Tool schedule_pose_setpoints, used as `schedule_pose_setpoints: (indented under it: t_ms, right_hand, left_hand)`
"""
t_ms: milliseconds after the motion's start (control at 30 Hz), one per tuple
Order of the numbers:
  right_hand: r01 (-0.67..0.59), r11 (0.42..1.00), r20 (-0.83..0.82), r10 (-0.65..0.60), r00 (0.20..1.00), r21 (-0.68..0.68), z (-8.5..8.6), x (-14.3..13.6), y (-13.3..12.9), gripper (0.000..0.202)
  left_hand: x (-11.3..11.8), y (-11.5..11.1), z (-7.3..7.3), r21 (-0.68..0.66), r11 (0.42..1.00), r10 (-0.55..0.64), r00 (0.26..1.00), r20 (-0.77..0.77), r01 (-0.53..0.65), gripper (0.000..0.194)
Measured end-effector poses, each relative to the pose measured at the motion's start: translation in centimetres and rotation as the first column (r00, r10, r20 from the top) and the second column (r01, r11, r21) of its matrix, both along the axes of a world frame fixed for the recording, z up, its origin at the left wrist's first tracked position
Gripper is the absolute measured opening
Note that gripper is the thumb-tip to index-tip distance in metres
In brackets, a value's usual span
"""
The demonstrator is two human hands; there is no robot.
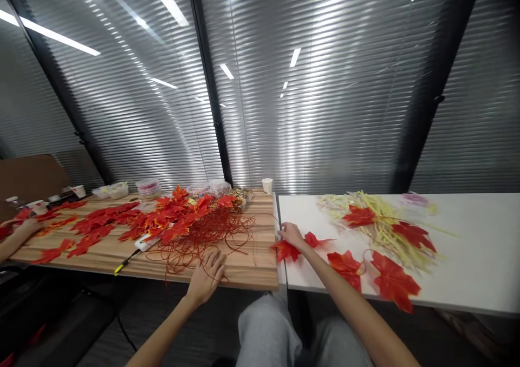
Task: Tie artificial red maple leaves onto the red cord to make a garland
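Note:
My left hand (207, 274) rests at the front edge of the wooden tabletop, fingers spread beside a tangle of thin red cord (215, 229). A loose strand passes close to its fingers. Over the seam between the two tables, my right hand (291, 234) has its fingertips pinched together on a strand that arcs over from the tangle. Under that hand lie red artificial maple leaves (287, 250) on the white table. Two more maple leaves (396, 280) joined by a cord lie nearer its front edge. A large heap of maple leaves (174, 213) sits left of the tangle.
Pale yellow strips (390, 231) with leaves on top are piled on the white table (479, 248). A paper cup (267, 186) and plastic tubs (148, 187) stand along the back. A white power strip (146, 242) lies by the heap. Another person's hand (28, 229) is at far left.

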State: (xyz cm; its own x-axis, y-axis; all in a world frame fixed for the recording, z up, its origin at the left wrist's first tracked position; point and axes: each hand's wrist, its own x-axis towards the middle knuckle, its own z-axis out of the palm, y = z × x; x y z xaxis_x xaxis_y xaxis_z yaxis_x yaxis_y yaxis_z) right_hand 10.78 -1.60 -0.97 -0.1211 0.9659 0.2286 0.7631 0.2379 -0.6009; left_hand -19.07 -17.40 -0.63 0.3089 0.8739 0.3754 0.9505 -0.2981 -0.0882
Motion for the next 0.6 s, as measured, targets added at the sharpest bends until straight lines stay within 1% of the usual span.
schedule_pose_setpoints:
  t_ms: [167, 267, 367, 467, 600]
  right_hand:
    - [-0.007, 1.000, 0.054, 0.009, 0.999, -0.023, -1.1, -0.5, 1.9, 0.008]
    - [-0.024, 1.000, 0.049, 0.025, 0.998, -0.014, -1.4, -0.3, 2.6, 0.009]
    - [-0.019, 0.999, 0.018, 0.019, 1.000, 0.026, -1.3, 0.1, 3.3, 0.013]
    - [0.016, 0.997, -0.028, -0.014, 1.000, 0.072, -0.9, 0.5, 4.2, 0.022]
    - [0.070, 0.990, -0.101, -0.058, 0.993, 0.120, -0.5, 0.1, 5.7, 0.028]
  left_hand:
    - [-0.1, 0.4, -0.4, 0.028, 1.000, -0.005, 1.000, -0.016, 0.005, 0.040]
    - [-0.3, 0.4, -0.5, 0.007, 1.000, 0.000, 1.000, -0.022, 0.000, 0.041]
    - [-0.4, 0.3, -0.6, -0.019, 1.000, 0.001, 1.000, -0.025, -0.001, 0.042]
    - [-0.4, 0.3, -0.5, -0.039, 0.999, -0.011, 1.000, -0.026, 0.010, 0.043]
    - [-0.4, 0.2, -0.2, -0.080, 0.997, 0.014, 1.000, -0.028, -0.016, 0.043]
